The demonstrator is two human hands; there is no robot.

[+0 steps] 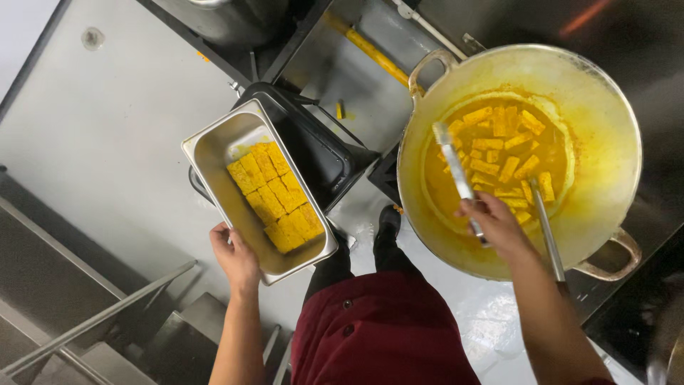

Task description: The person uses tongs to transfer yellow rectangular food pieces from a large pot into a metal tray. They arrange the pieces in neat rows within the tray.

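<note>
Left hand (235, 258) grip grasping near rim of steel tray (214, 153) (yellow battered pieces (276, 197) inside), right hand (494, 222) clenched on tongs (456, 171) over wok (605, 121) of oil, frying pieces (507, 153) afloat.

Oil hides the tongs' (456, 171) tips; top edge crops pot (228, 18).

Bright, sharp; mild wide-angle edge distortion
</note>
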